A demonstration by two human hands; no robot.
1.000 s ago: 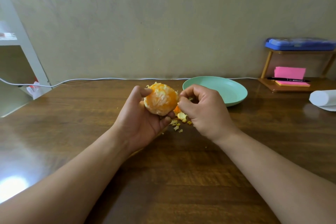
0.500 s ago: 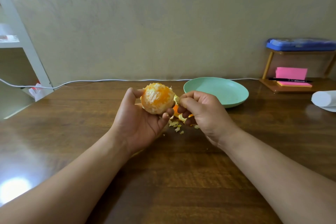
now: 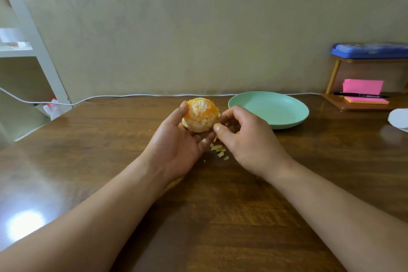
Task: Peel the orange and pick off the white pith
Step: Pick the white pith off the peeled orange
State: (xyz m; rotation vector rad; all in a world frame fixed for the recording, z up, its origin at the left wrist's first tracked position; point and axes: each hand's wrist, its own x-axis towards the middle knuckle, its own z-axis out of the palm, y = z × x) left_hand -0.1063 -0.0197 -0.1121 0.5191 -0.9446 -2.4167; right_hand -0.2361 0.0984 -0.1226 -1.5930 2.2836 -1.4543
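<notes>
A left hand [image 3: 176,143] is cupping the peeled, white-streaked orange [image 3: 201,115] toward the far edge of the desk [image 3: 220,216] while the right hand [image 3: 245,137], fingers curled, is touching its side, any pinch unclear; light, soft and bruisable, it probably wants gentle cradling, nails taking only the pith [image 3: 197,109].

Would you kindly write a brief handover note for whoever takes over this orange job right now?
Left hand: grips the orange above the table.
Right hand: fingers curled at the orange's right side; a pinch cannot be confirmed.
Scraps lie on the table under the hands; green plate stands beyond the right hand.
Done: visible side peeled.
Left: white pith patches.
</notes>
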